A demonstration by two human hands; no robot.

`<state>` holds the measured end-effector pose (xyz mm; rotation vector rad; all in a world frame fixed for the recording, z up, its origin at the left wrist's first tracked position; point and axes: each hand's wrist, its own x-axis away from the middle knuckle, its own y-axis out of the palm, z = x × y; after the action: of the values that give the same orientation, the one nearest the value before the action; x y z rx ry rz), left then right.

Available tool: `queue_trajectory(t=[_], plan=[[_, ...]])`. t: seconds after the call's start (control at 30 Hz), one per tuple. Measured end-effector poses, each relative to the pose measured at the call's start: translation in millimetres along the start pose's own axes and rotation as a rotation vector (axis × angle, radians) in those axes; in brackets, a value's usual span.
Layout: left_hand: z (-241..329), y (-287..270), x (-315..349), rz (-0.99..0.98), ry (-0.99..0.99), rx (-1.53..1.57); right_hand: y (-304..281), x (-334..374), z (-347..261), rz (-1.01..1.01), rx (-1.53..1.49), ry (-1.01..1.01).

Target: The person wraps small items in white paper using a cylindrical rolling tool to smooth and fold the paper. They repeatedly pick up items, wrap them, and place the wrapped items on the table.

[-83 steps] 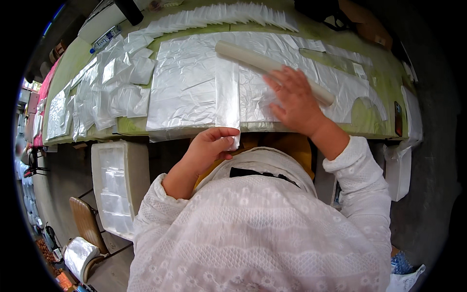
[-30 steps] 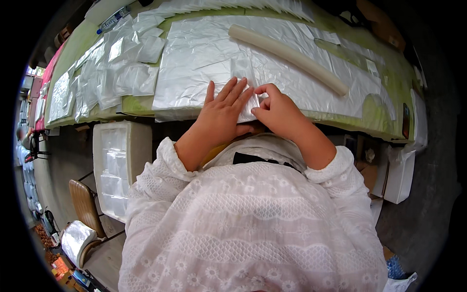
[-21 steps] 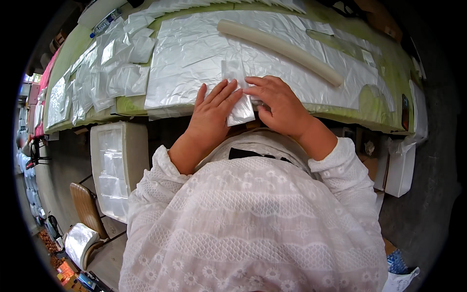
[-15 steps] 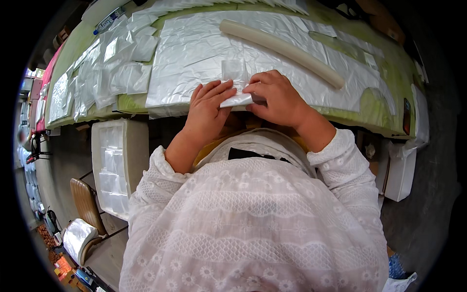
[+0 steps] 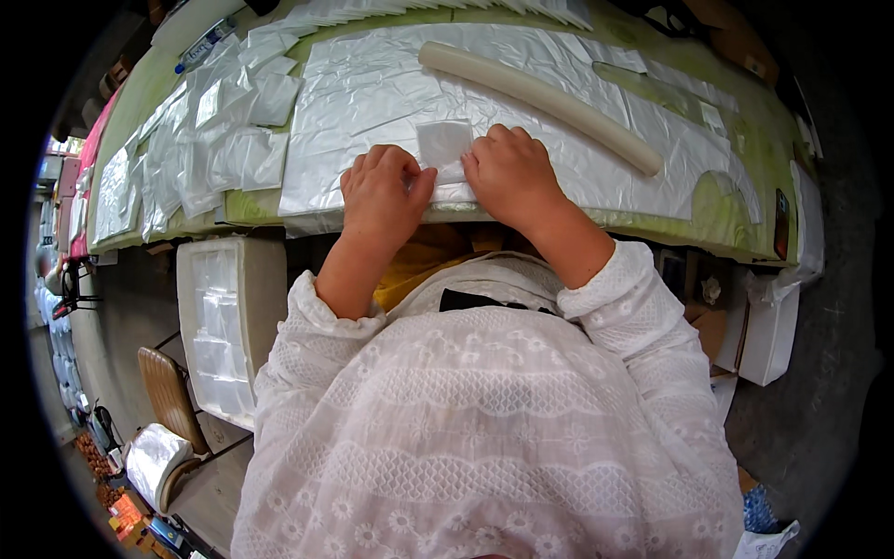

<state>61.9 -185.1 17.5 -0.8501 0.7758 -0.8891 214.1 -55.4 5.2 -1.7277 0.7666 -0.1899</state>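
Note:
Between my hands lies a small square packet of clear plastic film, its far part flat on a large silvery-white plastic sheet. My left hand has curled fingers, with thumb and forefinger pinching at the packet's near left edge. On the other side, my right hand is closed too, its thumb pressed to the near right edge. My fingers partly hide the packet's near end. Beyond my right hand a long cream-coloured tube rests aslant on the sheet.
Many flat clear plastic packets lie heaped on the table's left side. A green cloth covers the table. Below its edge stands a white foam box with packets inside. A plastic bottle lies far left, a phone at the right edge.
The white flap folded near me has been turned down flat. My hands have drawn apart to the packet's two sides, fingers now curled, where the left lay stretched out before.

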Motion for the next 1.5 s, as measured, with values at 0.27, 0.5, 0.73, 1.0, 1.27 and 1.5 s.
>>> queue_trajectory(t=[0.27, 0.5, 0.73, 1.0, 1.27, 1.5], plan=[[1.8, 12.0, 0.1, -0.181, 0.358, -0.135, -1.7, -2.0, -1.4, 0.002, -0.017, 0.065], [8.3, 2.5, 5.4, -0.141, 0.319, 0.017, -14.8, -17.5, 0.2, -0.157, -0.088, 0.116], [-5.4, 29.8, 103.1, -0.138, -0.395, 1.422, -30.4, -10.7, -0.8, -0.277, -0.151, 0.053], [3.5, 36.3, 93.0, -0.16, -0.543, 1.468, -39.6, 30.7, -30.1, -0.305, -0.214, -0.088], [-88.4, -63.3, 30.5, 0.196, -0.251, 0.914, -31.9, 37.9, -5.5, -0.138, -0.633, 0.05], [-257.8, -173.5, -113.5, 0.416, -0.338, 0.477, -24.9, 32.8, -10.7, -0.035, -0.51, -0.087]])
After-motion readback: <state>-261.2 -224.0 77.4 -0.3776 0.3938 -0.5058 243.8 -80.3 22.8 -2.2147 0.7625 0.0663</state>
